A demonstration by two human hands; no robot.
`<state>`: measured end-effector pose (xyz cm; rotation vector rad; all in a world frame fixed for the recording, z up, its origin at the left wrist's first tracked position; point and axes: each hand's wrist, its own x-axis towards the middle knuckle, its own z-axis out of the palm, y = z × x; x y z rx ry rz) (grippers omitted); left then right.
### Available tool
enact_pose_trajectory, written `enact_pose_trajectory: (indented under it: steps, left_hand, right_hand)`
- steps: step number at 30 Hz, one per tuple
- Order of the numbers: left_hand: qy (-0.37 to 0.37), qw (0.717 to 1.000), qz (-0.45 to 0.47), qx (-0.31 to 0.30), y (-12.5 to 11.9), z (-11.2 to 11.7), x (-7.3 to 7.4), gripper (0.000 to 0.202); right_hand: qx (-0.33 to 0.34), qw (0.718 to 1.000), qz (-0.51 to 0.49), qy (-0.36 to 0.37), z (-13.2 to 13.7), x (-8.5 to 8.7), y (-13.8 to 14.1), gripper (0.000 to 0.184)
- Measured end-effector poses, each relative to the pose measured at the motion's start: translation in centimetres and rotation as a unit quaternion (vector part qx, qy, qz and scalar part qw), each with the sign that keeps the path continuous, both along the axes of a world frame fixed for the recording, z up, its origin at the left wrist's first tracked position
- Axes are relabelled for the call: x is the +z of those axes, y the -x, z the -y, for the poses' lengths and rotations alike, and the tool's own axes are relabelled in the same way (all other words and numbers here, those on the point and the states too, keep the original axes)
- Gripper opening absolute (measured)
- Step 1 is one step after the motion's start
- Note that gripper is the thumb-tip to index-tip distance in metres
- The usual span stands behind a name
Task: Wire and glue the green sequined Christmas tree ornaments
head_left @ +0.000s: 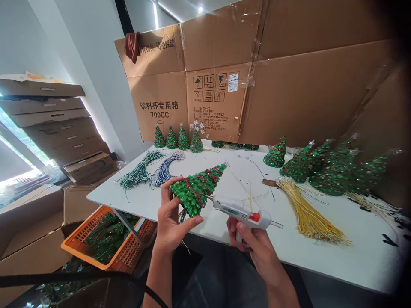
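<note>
The glittery green cone-shaped Christmas tree (197, 190), wound with dark red garland (208, 179), tilts above the smooth white tabletop (334, 267), its base grasped by the left hand (171, 220). The right hand (257, 246) clasps a white plastic glue gun (236, 210), its slim metal nozzle (209, 197) at the tree's bumpy side.

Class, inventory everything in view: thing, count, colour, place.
Held tree: one, mainly green, left hand
Glue gun: one, white, right hand
Left trees: four, green, table's far edge
Other trees: several, green, right and rear
Strand bundles: three, green, blue and yellow, tabletop
Table: one, white, centre
Cardboard panels: several, brown, behind table
Flat boxes: several, brown, stacked left
Open carton: one, brown, lower left
Basket: one, orange, lower left
Greenery: uncounted, green, in basket
Cloth: one, maroon, on cardboard
Left hand: one, gripping tree
Right hand: one, gripping gun
</note>
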<state>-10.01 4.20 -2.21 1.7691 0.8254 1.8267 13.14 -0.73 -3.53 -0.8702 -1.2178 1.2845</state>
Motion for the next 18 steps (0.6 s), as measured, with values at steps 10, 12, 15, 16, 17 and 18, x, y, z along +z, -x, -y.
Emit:
enact_pose_trajectory:
  steps: [10,12,15,16,17,18]
  left_hand:
    - [0.049,0.991,0.125,0.023,-2.2,-0.5,0.2,0.028]
    - [0.066,0.981,0.183,0.028,-2.4,-0.6,0.1,0.033]
    - [0.095,0.958,0.27,0.027,-2.5,-0.4,0.2,0.041]
    - [0.105,0.951,0.289,0.023,-2.6,-0.2,0.4,0.044]
    - [0.112,0.946,0.303,0.017,-2.6,0.0,0.6,0.046]
    - [0.113,0.943,0.313,0.013,-2.6,0.3,0.8,0.048]
  right_hand:
    - [-0.078,0.995,0.069,-0.002,0.2,0.2,0.9,0.043]
    - [-0.092,0.991,0.091,-0.014,-0.3,-0.2,0.6,0.047]
    - [-0.122,0.981,0.146,-0.032,-1.2,-0.9,0.0,0.044]
    - [-0.132,0.976,0.171,-0.037,-1.5,-1.1,-0.1,0.041]
    - [-0.139,0.97,0.198,-0.041,-1.8,-1.4,-0.2,0.037]
    - [-0.144,0.963,0.224,-0.046,-2.1,-1.6,-0.2,0.033]
